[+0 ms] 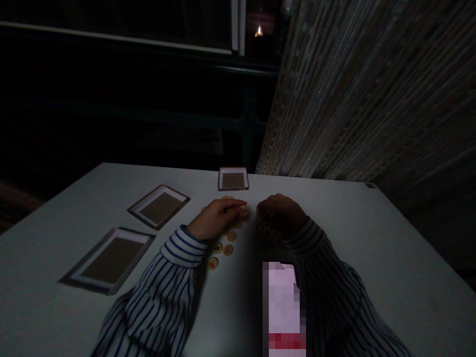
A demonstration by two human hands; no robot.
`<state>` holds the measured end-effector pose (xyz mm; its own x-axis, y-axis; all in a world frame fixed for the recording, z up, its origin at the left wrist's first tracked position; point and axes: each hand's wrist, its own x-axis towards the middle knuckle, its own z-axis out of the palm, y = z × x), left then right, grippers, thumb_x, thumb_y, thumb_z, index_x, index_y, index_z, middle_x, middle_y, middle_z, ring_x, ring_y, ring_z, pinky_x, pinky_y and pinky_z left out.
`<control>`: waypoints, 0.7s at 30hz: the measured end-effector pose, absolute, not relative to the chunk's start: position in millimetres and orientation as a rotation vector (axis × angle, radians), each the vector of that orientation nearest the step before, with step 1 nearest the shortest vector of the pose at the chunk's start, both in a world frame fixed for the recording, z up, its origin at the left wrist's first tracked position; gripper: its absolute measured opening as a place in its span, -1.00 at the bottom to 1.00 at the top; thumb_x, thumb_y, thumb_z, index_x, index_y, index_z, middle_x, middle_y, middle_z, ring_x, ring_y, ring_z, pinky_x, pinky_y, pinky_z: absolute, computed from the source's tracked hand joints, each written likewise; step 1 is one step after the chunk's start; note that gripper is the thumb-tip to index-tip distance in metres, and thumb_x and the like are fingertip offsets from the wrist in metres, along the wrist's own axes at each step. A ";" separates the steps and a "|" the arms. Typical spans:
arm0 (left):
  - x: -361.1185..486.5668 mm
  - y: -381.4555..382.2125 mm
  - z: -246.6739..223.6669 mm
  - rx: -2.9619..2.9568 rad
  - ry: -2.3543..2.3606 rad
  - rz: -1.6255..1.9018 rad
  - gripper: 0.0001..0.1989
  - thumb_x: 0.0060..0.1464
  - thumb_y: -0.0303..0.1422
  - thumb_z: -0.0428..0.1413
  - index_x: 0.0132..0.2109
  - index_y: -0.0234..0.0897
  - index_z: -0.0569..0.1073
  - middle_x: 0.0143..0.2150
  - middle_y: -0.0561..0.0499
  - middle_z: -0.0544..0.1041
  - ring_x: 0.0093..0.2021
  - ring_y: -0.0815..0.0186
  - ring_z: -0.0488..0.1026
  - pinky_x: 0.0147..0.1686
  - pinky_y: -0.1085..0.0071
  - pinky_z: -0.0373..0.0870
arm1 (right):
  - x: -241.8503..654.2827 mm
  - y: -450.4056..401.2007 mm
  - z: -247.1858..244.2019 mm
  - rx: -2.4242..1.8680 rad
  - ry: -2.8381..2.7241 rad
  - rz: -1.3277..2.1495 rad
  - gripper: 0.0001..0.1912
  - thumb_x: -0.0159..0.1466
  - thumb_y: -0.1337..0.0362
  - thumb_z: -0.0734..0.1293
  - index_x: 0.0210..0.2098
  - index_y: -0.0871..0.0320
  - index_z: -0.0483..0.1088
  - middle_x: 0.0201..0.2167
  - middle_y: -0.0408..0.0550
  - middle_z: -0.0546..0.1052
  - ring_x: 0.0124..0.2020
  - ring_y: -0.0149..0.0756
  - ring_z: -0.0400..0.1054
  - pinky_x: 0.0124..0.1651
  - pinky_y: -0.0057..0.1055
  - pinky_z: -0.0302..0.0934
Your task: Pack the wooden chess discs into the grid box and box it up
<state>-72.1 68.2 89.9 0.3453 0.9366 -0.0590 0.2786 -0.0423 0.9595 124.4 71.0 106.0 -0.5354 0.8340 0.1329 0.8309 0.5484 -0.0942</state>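
My left hand [219, 216] pinches a round Chinese chess piece [243, 211] with a red character, between thumb and fingers. Beneath and around that hand lie several more pale wooden pieces, among them one with a dark character [217, 248] and a red-marked one [212, 264] nearer to me. My right hand [281, 213] is closed, its fingers curled down over a dark patterned cluster [268, 230], perhaps more pieces in rows. Shadow hides what its fingertips hold, if anything. The two hands are a short gap apart.
On the white table [372, 258] three shallow open boxes or lids lie: one at the back [233, 178], one at the left [159, 207], one nearer [109, 260]. A lit phone [284, 307] is between my forearms. A string curtain [316, 89] hangs behind the right side.
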 end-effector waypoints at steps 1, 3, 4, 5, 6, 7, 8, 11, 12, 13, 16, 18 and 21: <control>-71.8 68.5 88.9 1.547 1.148 0.785 -0.60 -0.03 -0.19 0.07 -0.08 -0.35 0.44 -0.21 -0.11 0.53 -0.25 0.24 0.46 -0.21 0.26 0.38 | 123.7 71.1 105.3 -1.416 -2.618 0.027 -0.78 0.21 0.24 0.19 -0.23 0.13 0.42 -0.29 -0.01 0.48 -0.30 -0.30 0.27 -0.22 -0.40 0.06; -71.3 69.1 86.8 1.528 1.160 0.798 -0.59 -0.03 -0.19 0.08 -0.08 -0.35 0.44 -0.22 -0.11 0.53 -0.27 0.23 0.46 -0.24 0.27 0.39 | 122.6 71.6 102.9 -1.392 -2.615 0.026 -0.77 0.21 0.24 0.18 -0.23 0.14 0.42 -0.30 -0.02 0.49 -0.31 -0.30 0.28 -0.24 -0.40 0.07; -71.0 69.5 86.0 1.522 1.159 0.806 -0.59 -0.04 -0.19 0.08 -0.07 -0.35 0.44 -0.22 -0.11 0.53 -0.27 0.23 0.47 -0.25 0.28 0.39 | 122.2 72.0 101.2 -1.376 -2.609 0.027 -0.76 0.22 0.24 0.17 -0.24 0.15 0.42 -0.31 -0.02 0.49 -0.31 -0.30 0.29 -0.24 -0.40 0.08; -70.7 69.8 85.6 1.517 1.156 0.813 -0.58 -0.04 -0.19 0.09 -0.07 -0.35 0.44 -0.22 -0.11 0.53 -0.26 0.23 0.46 -0.25 0.28 0.39 | 121.8 72.3 99.4 -1.356 -2.598 0.032 -0.76 0.22 0.24 0.16 -0.24 0.15 0.42 -0.32 -0.02 0.50 -0.32 -0.31 0.29 -0.24 -0.41 0.08; -70.4 70.1 85.4 1.508 1.148 0.816 -0.58 -0.04 -0.19 0.09 -0.07 -0.35 0.43 -0.21 -0.12 0.53 -0.25 0.24 0.46 -0.24 0.28 0.39 | 121.3 72.5 97.6 -1.339 -2.580 0.040 -0.76 0.23 0.24 0.16 -0.26 0.15 0.42 -0.34 -0.03 0.50 -0.32 -0.31 0.30 -0.24 -0.41 0.08; -70.1 70.2 85.6 1.493 1.140 0.816 -0.57 -0.04 -0.19 0.09 -0.06 -0.37 0.43 -0.21 -0.12 0.52 -0.24 0.24 0.46 -0.24 0.28 0.38 | 120.7 72.6 95.9 -1.325 -2.553 0.052 -0.77 0.23 0.25 0.16 -0.27 0.15 0.42 -0.35 -0.04 0.50 -0.32 -0.32 0.31 -0.24 -0.41 0.09; -69.7 70.3 86.0 1.474 1.133 0.817 -0.57 -0.03 -0.19 0.09 -0.05 -0.38 0.42 -0.20 -0.13 0.52 -0.23 0.24 0.46 -0.23 0.28 0.38 | 119.9 72.5 94.6 -1.310 -2.521 0.070 -0.78 0.22 0.25 0.17 -0.28 0.14 0.42 -0.36 -0.06 0.51 -0.33 -0.33 0.31 -0.25 -0.42 0.09; -68.1 70.1 87.6 1.415 1.116 0.839 -0.56 -0.04 -0.19 0.10 -0.05 -0.39 0.41 -0.20 -0.13 0.52 -0.22 0.24 0.46 -0.21 0.27 0.37 | 117.0 72.2 92.9 -1.284 -2.438 0.139 -0.82 0.20 0.28 0.19 -0.30 0.12 0.42 -0.37 -0.09 0.52 -0.35 -0.35 0.34 -0.27 -0.44 0.11; -67.5 69.9 88.0 1.392 1.108 0.847 -0.56 -0.05 -0.19 0.10 -0.05 -0.38 0.41 -0.21 -0.13 0.52 -0.22 0.24 0.46 -0.21 0.27 0.37 | 116.0 72.2 93.0 -1.292 -2.421 0.163 -0.83 0.20 0.28 0.20 -0.30 0.13 0.42 -0.37 -0.08 0.52 -0.36 -0.35 0.35 -0.28 -0.45 0.12; -66.9 69.8 88.2 1.368 1.095 0.854 -0.55 -0.05 -0.19 0.11 -0.05 -0.38 0.41 -0.21 -0.13 0.52 -0.23 0.24 0.46 -0.21 0.27 0.37 | 115.1 72.4 93.2 -1.302 -2.409 0.187 -0.83 0.20 0.29 0.20 -0.30 0.14 0.42 -0.37 -0.07 0.52 -0.36 -0.35 0.36 -0.29 -0.45 0.13; -65.0 69.5 88.2 1.312 1.059 0.873 -0.55 -0.06 -0.20 0.12 -0.04 -0.38 0.40 -0.24 -0.12 0.53 -0.24 0.24 0.46 -0.22 0.26 0.38 | 113.8 73.1 94.0 -1.321 -2.363 0.270 -0.82 0.21 0.29 0.19 -0.30 0.15 0.42 -0.36 -0.05 0.53 -0.34 -0.34 0.39 -0.28 -0.46 0.17; -64.1 69.1 87.7 1.313 1.062 0.887 -0.56 -0.08 -0.20 0.14 -0.06 -0.37 0.42 -0.25 -0.11 0.53 -0.25 0.25 0.46 -0.22 0.27 0.38 | 114.2 73.3 94.3 -1.303 -2.332 0.342 -0.80 0.22 0.29 0.18 -0.29 0.15 0.42 -0.35 -0.06 0.54 -0.34 -0.36 0.40 -0.27 -0.47 0.18; -63.0 68.4 87.2 1.283 1.068 0.904 -0.57 -0.11 -0.20 0.16 -0.09 -0.35 0.44 -0.25 -0.11 0.54 -0.27 0.26 0.47 -0.25 0.29 0.39 | 116.0 73.1 93.5 -1.259 -2.285 0.441 -0.78 0.24 0.27 0.16 -0.29 0.14 0.42 -0.35 -0.08 0.54 -0.35 -0.39 0.41 -0.28 -0.49 0.20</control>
